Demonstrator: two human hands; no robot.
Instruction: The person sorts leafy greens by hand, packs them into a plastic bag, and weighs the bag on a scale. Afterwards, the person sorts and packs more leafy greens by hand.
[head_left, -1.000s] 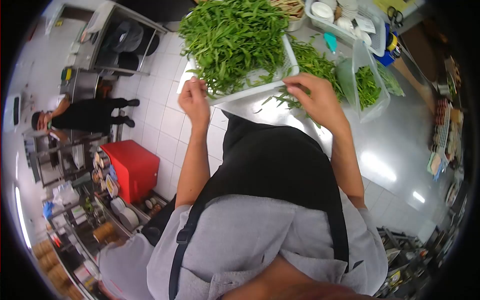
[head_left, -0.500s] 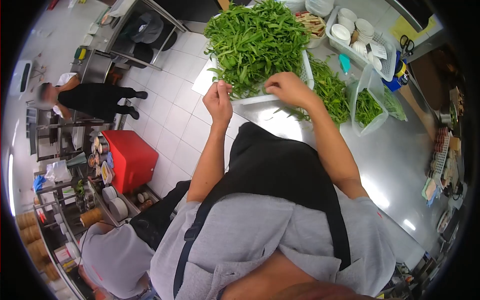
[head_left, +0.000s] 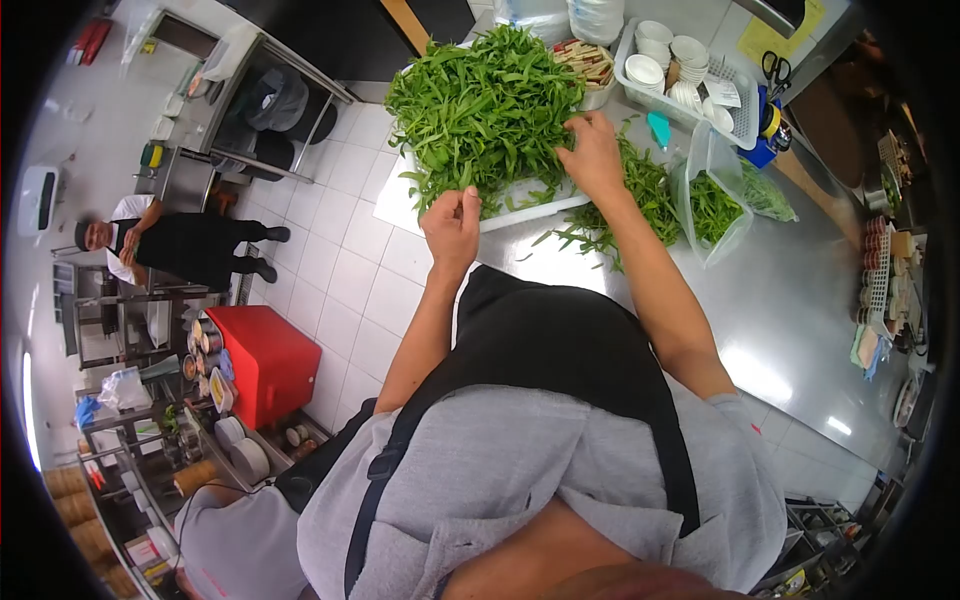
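Observation:
A large heap of leafy greens [head_left: 480,115] fills a white plastic basket [head_left: 535,212] on the steel counter. At the basket's near left corner is my left hand [head_left: 452,230], fingers curled in and thumb raised; whatever they may hold is hidden. My right hand [head_left: 594,158] reaches to the right side of the heap, its thumb and fingers apart beside the leaves. Loose greens [head_left: 650,185] lie on the counter to the right of the basket. Beside them stands an open clear plastic bag [head_left: 708,215] with more greens inside.
Behind the greens are a tub of wrapped sticks [head_left: 583,65] and a white basket [head_left: 742,120] with small cups. Black scissors [head_left: 775,68] stand at the right. To the left are a red bin [head_left: 262,360], a person in a black apron [head_left: 190,250] and another person's grey shirt [head_left: 240,540].
My right hand has moved up and away from the basket's near edge to the heap's right side. My left hand is slightly lower and farther right. The view has shifted a little.

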